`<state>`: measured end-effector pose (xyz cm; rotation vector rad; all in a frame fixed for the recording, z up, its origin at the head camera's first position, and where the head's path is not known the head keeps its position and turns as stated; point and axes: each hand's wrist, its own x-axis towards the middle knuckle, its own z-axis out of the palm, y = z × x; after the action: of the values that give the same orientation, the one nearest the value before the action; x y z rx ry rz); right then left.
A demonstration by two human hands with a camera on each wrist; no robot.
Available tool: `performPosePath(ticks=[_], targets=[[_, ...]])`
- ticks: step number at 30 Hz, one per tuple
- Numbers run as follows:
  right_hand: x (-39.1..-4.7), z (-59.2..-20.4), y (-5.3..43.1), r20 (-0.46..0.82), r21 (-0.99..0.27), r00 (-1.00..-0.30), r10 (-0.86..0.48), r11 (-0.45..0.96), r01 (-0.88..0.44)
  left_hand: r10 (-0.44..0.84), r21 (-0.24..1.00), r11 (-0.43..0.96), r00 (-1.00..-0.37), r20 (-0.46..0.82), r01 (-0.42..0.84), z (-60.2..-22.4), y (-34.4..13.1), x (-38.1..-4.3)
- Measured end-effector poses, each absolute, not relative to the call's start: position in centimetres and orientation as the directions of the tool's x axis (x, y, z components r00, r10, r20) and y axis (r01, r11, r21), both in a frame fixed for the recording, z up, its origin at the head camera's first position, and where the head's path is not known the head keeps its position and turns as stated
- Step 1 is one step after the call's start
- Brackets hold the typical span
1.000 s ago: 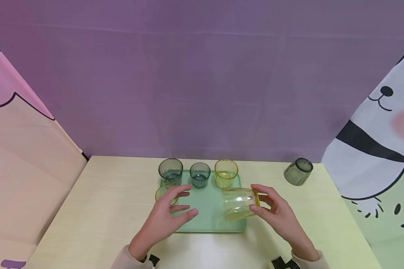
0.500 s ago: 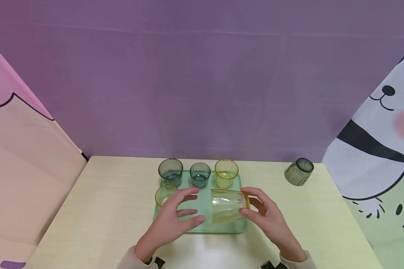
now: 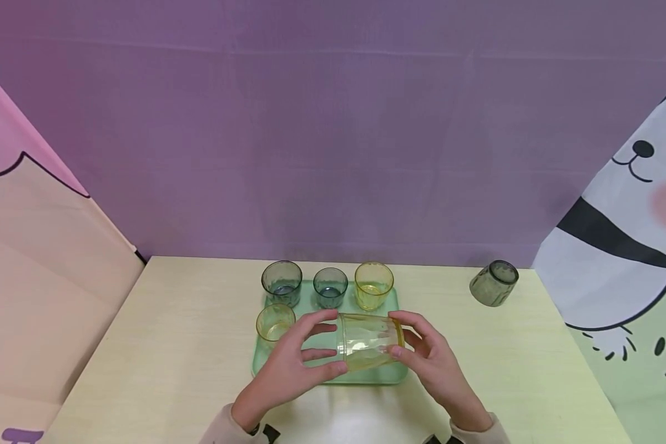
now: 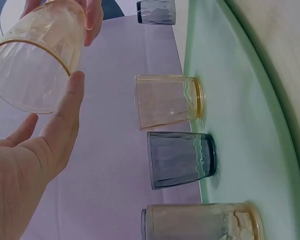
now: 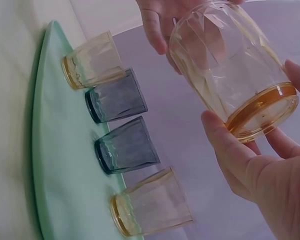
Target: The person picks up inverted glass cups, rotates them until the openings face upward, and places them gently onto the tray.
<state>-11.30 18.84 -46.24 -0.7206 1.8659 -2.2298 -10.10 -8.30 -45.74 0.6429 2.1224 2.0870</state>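
A clear yellow glass [image 3: 369,340] is held sideways above the green tray [image 3: 311,374], its mouth to the left and its thick amber base to the right. My right hand [image 3: 427,357] pinches it near the base between thumb and fingers. At the mouth, my left hand [image 3: 300,364] has its fingers spread and fingertips at the rim; the left wrist view shows one finger overlapping the rim. Behind the hands stand a grey glass [image 3: 282,283], a smaller grey glass [image 3: 330,290] and a yellow glass [image 3: 374,287]. A small yellow glass [image 3: 272,320] stands beside the left hand.
A dark grey glass [image 3: 494,283] stands upside down on the pale wooden table [image 3: 189,320], toward the back right. A purple cloth [image 3: 333,135] hangs behind the table. Printed panels flank both sides, with a panda figure [image 3: 621,240] on the right.
My right hand has carried the yellow glass leftward over the tray. The left hand has moved right, so its fingertips now meet the rim. The other glasses have stayed in place.
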Motion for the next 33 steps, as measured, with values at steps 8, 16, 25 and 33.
performPosePath(ticks=[8,16,25,33], targets=[[-11.2,-46.3,18.6,0.247,-0.956,-0.879,-0.407,-0.251,-0.152,0.357,0.974,-0.024,-0.908,0.217,0.224,-45.9,-8.2,-10.3],[-11.4,-46.8,18.4,0.239,-0.953,-0.878,-0.415,-0.275,-0.129,0.34,0.977,0.001,-0.918,0.202,0.215,-45.7,-8.1,-10.3],[-11.5,-47.1,18.5,0.267,-0.955,-0.86,-0.434,-0.237,-0.177,0.322,0.969,0.026,-0.92,0.223,0.244,-45.4,-8.1,-10.4],[-11.8,-47.4,19.1,0.296,-0.953,-0.863,-0.409,-0.183,-0.24,0.298,0.953,0.159,-0.933,0.202,0.258,-44.6,-8.5,-10.8]])
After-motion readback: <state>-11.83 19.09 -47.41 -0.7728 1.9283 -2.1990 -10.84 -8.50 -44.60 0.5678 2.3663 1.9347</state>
